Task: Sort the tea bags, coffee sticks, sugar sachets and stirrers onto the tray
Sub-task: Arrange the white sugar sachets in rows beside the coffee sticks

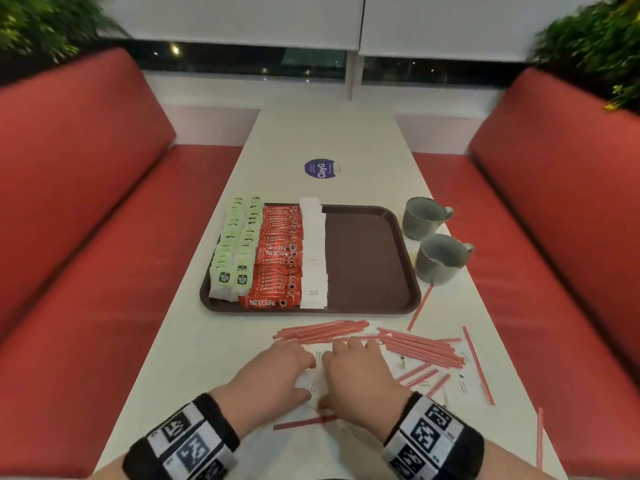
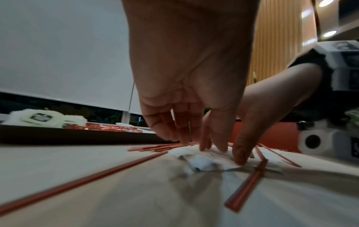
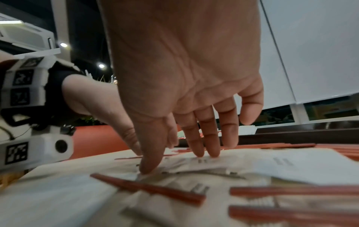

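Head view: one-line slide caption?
Both hands, left hand and right hand, gather loose sugar sachets among scattered stirrers in front of the half-filled tray.

Head view: I look forward and down from above both hands, left hand (image 1: 277,372) and right hand (image 1: 360,372) at bottom centre, tray (image 1: 367,265) beyond fingertips. Left wrist view: I sit low, nearly at tabletop, very close under left palm (image 2: 186,61), facing along fingers; right hand (image 2: 258,113) beside. Right wrist view: same low, close angle under right palm (image 3: 184,61); left hand (image 3: 101,104) beside. All three share white sachets (image 1: 318,362) under fingertips.
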Demonstrator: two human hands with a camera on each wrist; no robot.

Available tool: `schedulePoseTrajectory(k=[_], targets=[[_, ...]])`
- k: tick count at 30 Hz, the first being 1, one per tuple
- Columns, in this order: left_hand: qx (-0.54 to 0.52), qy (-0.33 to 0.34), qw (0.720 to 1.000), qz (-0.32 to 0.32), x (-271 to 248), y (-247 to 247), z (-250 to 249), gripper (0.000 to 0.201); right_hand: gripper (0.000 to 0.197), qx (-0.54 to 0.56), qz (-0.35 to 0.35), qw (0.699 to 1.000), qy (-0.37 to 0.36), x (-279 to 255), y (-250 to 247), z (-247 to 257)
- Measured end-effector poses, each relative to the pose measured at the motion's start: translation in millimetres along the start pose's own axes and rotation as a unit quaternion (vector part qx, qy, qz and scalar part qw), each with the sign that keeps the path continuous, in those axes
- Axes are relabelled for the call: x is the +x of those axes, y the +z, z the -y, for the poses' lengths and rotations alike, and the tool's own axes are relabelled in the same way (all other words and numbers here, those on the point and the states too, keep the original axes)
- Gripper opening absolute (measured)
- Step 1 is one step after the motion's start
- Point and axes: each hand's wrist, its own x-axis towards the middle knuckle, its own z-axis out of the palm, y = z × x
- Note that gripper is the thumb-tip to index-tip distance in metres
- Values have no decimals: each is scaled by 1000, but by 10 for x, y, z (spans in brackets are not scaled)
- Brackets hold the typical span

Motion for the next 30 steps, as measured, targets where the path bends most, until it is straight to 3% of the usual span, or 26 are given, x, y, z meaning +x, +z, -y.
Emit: schedulePoseTrajectory(k=[2,7,14,23,28,30], targets=[[47,-9,998,31,35,38,-65,42,49,-17,-1,1000,-5,16,38,62],[72,-22,997,35,88,66,-76,44,42,6,2,1000,0,36,45,104],[22,-27,999,37,121,102,-111,47,41,45,-53,996,47,78,6,-70],[46,-22,997,54,157,71,-179,57,37,33,-8,999,27,153,-16,10],[36,-28,997,64,124,69,-172,28,29,114,-8,993,14,158,3,-75],[20,-28,998,53,115,73,-152,26,29,147,-16,989,12,157,21,-165]])
